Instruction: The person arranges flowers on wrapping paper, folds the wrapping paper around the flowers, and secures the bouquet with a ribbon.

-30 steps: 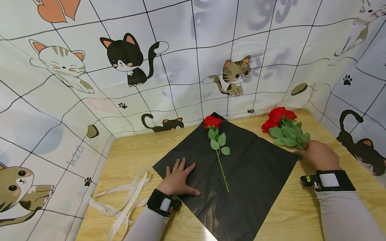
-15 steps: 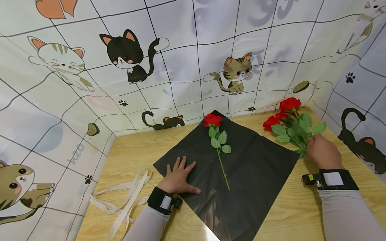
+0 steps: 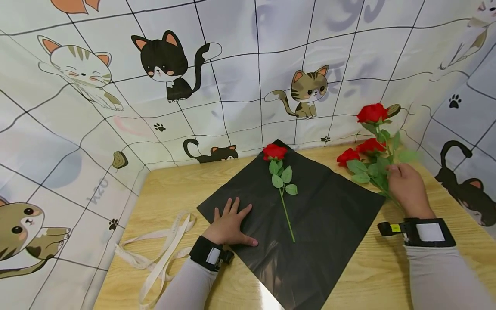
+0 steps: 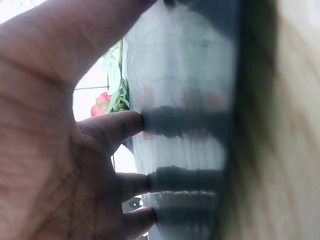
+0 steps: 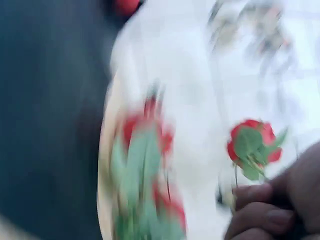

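Note:
A black sheet of wrapping (image 3: 310,211) lies cornerwise on the table with a single red rose (image 3: 286,206) on it, bloom toward the back wall. My left hand (image 3: 228,226) rests on the sheet's left corner, fingers spread; the left wrist view shows its fingertips touching the glossy surface. On the right, my right hand (image 3: 408,187) pinches the stem of another red rose (image 3: 373,113), lifted with its bloom above the others. Just left of that hand, more red roses (image 3: 348,157) with green leaves lie on the table. The right wrist view is blurred but shows the held rose (image 5: 252,142) above the curled fingers.
A loose tangle of cream ribbon (image 3: 164,254) lies on the wooden table (image 3: 174,183) at the left. Cat-printed cloth (image 3: 240,77) hangs behind and along both sides of the table.
My right hand has drawn one rose up out of the bunch, its bloom rising above the roses left on the table. The left hand has stayed on the black sheet.

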`<state>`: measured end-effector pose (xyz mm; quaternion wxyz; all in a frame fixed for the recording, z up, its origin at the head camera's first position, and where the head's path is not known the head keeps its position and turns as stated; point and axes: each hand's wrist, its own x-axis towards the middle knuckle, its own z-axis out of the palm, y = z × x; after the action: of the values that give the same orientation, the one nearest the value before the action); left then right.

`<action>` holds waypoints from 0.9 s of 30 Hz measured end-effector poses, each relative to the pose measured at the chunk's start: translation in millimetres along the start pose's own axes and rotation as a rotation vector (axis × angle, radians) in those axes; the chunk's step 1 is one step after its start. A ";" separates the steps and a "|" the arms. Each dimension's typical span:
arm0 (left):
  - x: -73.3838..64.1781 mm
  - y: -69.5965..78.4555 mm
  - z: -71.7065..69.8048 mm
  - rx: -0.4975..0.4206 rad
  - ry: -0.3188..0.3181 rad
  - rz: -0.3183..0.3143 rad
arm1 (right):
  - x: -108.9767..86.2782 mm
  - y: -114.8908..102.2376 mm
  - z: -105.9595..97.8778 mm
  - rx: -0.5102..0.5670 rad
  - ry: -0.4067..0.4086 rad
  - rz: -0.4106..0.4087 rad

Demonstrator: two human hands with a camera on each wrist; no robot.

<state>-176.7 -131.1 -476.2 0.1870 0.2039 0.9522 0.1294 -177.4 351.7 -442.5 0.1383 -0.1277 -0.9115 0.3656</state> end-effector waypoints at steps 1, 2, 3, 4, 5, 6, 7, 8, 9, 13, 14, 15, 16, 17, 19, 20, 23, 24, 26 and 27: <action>0.5 -0.3 0.0 0.002 0.001 -0.001 | -4.4 -14.7 5.9 0.080 -0.005 0.013; 1.0 -0.8 0.1 0.004 0.000 -0.004 | -8.9 -29.5 12.9 0.166 -0.013 0.016; 1.4 -1.2 0.4 0.012 -0.001 -0.006 | -13.1 -43.3 20.6 0.248 -0.022 0.007; 1.6 -1.3 0.5 0.013 -0.002 -0.008 | -17.4 -56.9 28.1 0.333 -0.046 0.004; 1.5 -1.1 0.7 0.011 -0.002 -0.007 | -21.5 -69.3 35.1 0.415 -0.080 -0.005; 1.4 -0.9 1.0 0.011 -0.003 -0.005 | -25.8 -80.8 41.6 0.502 -0.126 -0.010; 1.2 -1.1 0.4 0.013 -0.005 -0.005 | -29.5 -91.3 47.8 0.565 -0.173 -0.024; 0.9 -1.3 0.0 0.013 -0.008 -0.003 | -32.4 -100.6 53.9 0.619 -0.211 -0.043; 0.7 -1.4 -0.6 0.010 -0.008 0.000 | -35.0 -109.1 59.2 0.663 -0.244 -0.058; -0.1 -2.1 -1.8 0.006 -0.012 0.000 | -42.3 -133.4 78.1 0.735 -0.334 -0.100; 0.0 -2.3 -1.8 0.008 -0.009 -0.003 | -42.9 -136.6 83.5 0.744 -0.360 -0.097; 0.1 -2.5 -2.0 0.009 -0.006 -0.004 | -42.5 -138.3 89.4 0.746 -0.392 -0.090; 0.0 -2.6 -2.1 0.014 -0.006 -0.008 | -41.9 -139.3 95.6 0.736 -0.426 -0.079; 0.0 -2.6 -2.3 0.017 -0.007 -0.011 | -41.0 -139.2 102.0 0.714 -0.458 -0.066; 0.2 -2.5 -2.1 0.015 -0.005 -0.008 | -38.2 -136.8 114.5 0.647 -0.516 -0.039; 0.1 -2.2 -2.0 0.013 -0.004 -0.005 | -36.5 -134.7 120.4 0.596 -0.538 -0.029; 0.3 -1.3 -1.3 0.010 -0.008 -0.002 | -31.5 -129.1 134.5 0.452 -0.567 -0.022; 0.6 -1.3 -0.9 0.011 -0.006 -0.001 | -29.7 -127.8 138.5 0.414 -0.567 -0.027; 0.6 -1.0 -0.9 0.013 -0.002 -0.004 | -25.9 -126.3 144.8 0.367 -0.574 -0.034; 0.8 -1.1 -0.9 0.015 -0.002 -0.008 | -24.3 -126.0 147.2 0.362 -0.578 -0.035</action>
<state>-178.1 -131.8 -476.0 0.1870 0.2018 0.9537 0.1213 -222.3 162.5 -460.1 -0.0991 0.0233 -0.8354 0.5402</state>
